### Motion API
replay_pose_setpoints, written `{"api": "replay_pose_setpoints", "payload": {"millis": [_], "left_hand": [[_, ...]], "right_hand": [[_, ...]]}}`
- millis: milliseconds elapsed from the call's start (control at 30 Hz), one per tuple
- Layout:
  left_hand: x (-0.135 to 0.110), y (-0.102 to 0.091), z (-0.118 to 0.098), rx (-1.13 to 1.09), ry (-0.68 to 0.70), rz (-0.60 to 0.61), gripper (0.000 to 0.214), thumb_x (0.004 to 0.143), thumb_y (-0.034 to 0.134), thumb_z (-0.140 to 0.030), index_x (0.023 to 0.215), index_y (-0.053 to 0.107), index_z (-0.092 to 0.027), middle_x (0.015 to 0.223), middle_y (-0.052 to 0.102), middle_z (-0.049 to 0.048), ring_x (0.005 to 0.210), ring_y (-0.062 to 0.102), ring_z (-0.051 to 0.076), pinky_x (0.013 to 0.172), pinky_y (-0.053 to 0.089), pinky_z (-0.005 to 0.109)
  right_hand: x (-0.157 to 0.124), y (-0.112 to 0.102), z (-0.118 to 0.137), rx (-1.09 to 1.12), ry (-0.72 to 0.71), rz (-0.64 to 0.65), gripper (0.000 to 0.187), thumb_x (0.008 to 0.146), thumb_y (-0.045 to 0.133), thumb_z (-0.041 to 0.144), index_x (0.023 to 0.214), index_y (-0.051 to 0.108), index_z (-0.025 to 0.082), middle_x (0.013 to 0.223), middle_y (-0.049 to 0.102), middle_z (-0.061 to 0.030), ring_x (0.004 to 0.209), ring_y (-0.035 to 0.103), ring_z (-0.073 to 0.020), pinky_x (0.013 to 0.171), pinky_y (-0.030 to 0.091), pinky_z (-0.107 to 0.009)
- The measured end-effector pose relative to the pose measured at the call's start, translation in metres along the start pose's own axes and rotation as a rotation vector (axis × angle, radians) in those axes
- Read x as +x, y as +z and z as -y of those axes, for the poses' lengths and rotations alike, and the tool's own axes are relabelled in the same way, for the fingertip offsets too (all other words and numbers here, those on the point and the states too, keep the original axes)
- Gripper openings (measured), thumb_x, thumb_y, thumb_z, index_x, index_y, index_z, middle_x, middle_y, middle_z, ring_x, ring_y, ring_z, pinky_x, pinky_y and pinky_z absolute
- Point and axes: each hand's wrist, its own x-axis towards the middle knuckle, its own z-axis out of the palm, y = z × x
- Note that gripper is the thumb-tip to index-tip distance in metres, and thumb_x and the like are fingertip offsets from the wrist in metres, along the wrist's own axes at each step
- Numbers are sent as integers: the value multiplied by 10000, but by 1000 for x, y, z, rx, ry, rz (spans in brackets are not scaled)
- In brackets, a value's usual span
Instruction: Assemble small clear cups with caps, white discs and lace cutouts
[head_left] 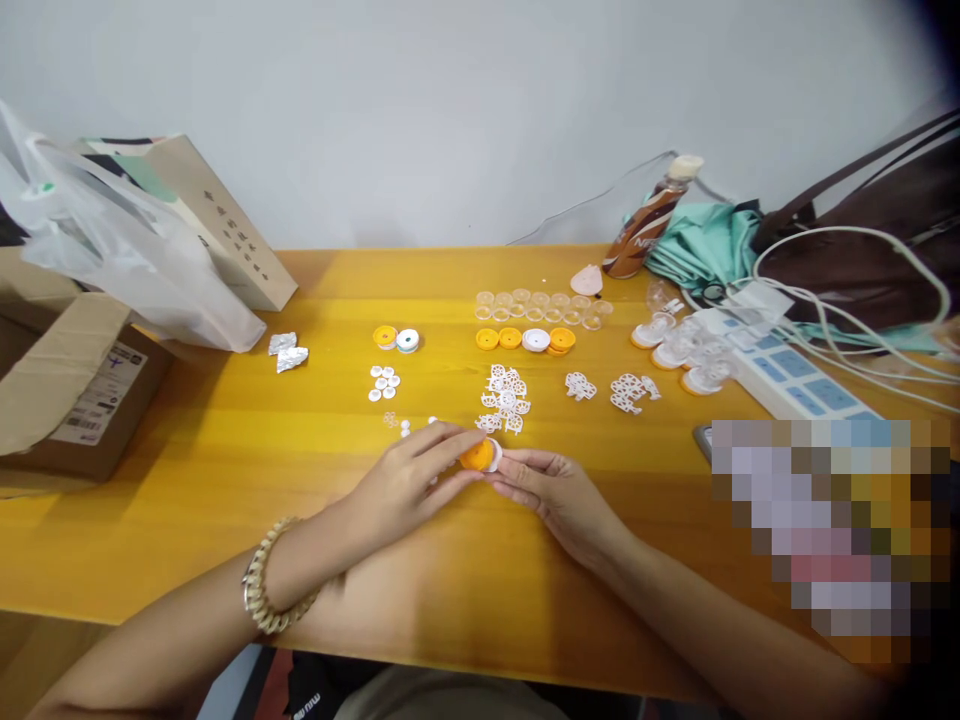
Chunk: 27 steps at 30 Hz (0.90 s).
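Between both hands, just above the table, is a small round orange and white plastic piece. My left hand pinches its orange side with the fingertips. From the other side, the fingers of my right hand grip its white edge. Just beyond the hands lies a pile of white lattice-like plastic parts. Behind that stands a row of orange and white round caps, then rows of clear small cups. White discs lie in a cluster to the left, partly near my left wrist.
At left are a cardboard box, a white plastic bag and foil pieces. On the right are clear domed pieces, a power strip, cables, a bottle, a teal umbrella and a dark bag.
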Motion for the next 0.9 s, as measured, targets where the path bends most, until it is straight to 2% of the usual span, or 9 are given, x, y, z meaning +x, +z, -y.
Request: {"api": "replay_pose_setpoints", "payload": {"millis": [167, 333, 567, 733, 900], "left_hand": [[-1, 0, -3, 13, -14, 40, 353, 867, 499, -241, 1209, 469, -160, 1113, 563, 110, 985, 553, 173, 847, 502, 330], [-3, 3, -5, 52, -10, 23, 359, 873, 488, -249, 1219, 455, -159, 1083, 567, 105, 956, 553, 173, 824, 508, 333], [-5, 9, -3, 61, -1, -1, 365, 869, 497, -253, 1217, 450, -151, 1063, 573, 104, 947, 555, 173, 823, 509, 327], [-6, 12, 1, 30, -19, -18, 357, 871, 490, -246, 1218, 455, -169, 1060, 581, 100, 938, 569, 173, 809, 520, 330], [-9, 13, 4, -4, 50, -35, 384, 866, 487, -169, 1247, 432, -164, 1108, 568, 111, 1003, 552, 173, 851, 514, 339]], "right_hand": [[0, 1, 1, -9, 0, 15, 224, 647, 738, 314, 844, 727, 209, 892, 725, -39, 850, 653, -143, 875, 463, -283], [-1, 2, 0, -21, -13, 10, 241, 623, 750, 333, 828, 730, 208, 881, 725, -40, 837, 655, -156, 878, 466, -312], [-1, 0, -1, -23, -24, 21, 190, 657, 731, 309, 817, 729, 205, 843, 724, -25, 804, 650, -133, 858, 479, -288], [-5, 3, -3, 9, -44, 34, 213, 658, 728, 337, 833, 728, 216, 882, 723, -40, 885, 643, -168, 926, 436, -348], [-7, 6, -7, 120, -20, 40, 179, 683, 713, 323, 796, 732, 186, 908, 720, -62, 916, 638, -178, 966, 410, -359]]}}
